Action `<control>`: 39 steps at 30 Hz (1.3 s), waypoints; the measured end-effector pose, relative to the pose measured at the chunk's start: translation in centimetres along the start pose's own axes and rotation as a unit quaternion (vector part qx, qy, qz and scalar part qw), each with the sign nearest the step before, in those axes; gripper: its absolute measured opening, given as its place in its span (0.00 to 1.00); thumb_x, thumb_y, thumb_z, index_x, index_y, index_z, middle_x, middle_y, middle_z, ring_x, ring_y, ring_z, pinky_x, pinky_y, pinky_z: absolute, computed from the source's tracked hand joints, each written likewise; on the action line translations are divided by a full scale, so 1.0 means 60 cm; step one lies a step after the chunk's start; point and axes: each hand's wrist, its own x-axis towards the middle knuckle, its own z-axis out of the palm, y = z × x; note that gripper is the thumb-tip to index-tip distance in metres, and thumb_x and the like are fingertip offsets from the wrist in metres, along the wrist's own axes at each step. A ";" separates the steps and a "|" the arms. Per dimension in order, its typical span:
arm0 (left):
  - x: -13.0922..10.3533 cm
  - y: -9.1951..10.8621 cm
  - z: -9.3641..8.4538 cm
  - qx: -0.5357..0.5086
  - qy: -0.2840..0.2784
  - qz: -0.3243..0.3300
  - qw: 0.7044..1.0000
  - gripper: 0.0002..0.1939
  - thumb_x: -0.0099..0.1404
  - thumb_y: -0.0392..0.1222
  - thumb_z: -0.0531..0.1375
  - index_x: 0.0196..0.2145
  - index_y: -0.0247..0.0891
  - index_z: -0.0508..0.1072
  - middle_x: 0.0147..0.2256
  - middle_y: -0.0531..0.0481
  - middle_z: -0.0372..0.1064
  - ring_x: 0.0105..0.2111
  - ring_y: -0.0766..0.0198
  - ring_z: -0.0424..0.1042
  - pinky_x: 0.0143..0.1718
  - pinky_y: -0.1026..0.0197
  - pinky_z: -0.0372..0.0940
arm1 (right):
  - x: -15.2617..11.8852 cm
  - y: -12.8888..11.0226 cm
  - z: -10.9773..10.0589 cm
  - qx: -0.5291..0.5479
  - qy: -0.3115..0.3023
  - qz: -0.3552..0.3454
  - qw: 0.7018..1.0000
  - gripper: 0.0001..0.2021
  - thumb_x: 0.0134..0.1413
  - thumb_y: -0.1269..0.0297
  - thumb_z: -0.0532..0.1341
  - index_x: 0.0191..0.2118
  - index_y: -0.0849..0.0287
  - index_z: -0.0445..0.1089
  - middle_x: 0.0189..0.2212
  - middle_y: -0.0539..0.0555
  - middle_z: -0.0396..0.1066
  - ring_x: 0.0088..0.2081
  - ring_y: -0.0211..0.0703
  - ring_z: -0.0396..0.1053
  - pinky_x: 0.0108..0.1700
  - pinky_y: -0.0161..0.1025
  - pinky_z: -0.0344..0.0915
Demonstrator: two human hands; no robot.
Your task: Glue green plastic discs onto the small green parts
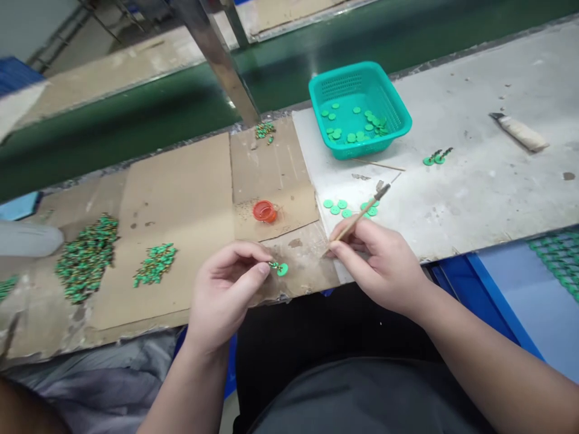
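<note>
My left hand [230,283] pinches a small green-and-brown piece between thumb and fingers. A round green disc [282,269] sits at the outer end of that piece, just past the fingertips. In my right hand [380,259] is a thin wooden-handled tool [357,220], held like a pen. Its dark collar and thin tip point up and away from me, while the handle's other end points toward my left hand. Loose green discs [335,210] lie on the pale tabletop beyond my right hand. A small red cup [265,211] stands on cardboard beyond my left hand.
A teal basket [362,150] holding several green discs stands at the back. Piles of small green-and-brown pieces [88,259] lie left. Two pieces on discs [436,159] stand right, near a wrapped blade-like tool [520,132]. A metal post [221,66] rises behind the table.
</note>
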 end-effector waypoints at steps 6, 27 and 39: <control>-0.001 0.034 -0.017 -0.070 -0.041 -0.021 0.996 0.06 0.59 0.41 0.74 0.28 0.42 0.81 0.27 0.50 0.73 0.27 0.62 0.72 0.27 0.61 0.69 | -0.004 0.005 0.001 0.022 0.003 0.032 0.999 0.07 0.77 0.63 0.65 0.42 0.53 0.76 0.39 0.53 0.83 0.40 0.46 0.86 0.43 0.40 0.82; 0.004 0.081 -0.013 -0.133 -0.104 -0.139 0.976 0.12 0.54 0.46 0.72 0.26 0.41 0.73 0.23 0.57 0.58 0.23 0.69 0.54 0.25 0.62 0.52 | -0.009 0.009 0.007 0.042 -0.002 0.036 0.998 0.14 0.81 0.52 0.65 0.42 0.53 0.78 0.41 0.56 0.81 0.41 0.50 0.87 0.45 0.45 0.89; 0.010 0.074 -0.006 -0.069 -0.079 -0.149 0.983 0.12 0.53 0.48 0.70 0.24 0.41 0.71 0.20 0.57 0.58 0.21 0.70 0.52 0.23 0.64 0.50 | -0.013 0.011 0.007 0.032 0.000 0.032 0.999 0.12 0.80 0.53 0.66 0.44 0.53 0.79 0.41 0.57 0.83 0.41 0.50 0.87 0.46 0.44 0.87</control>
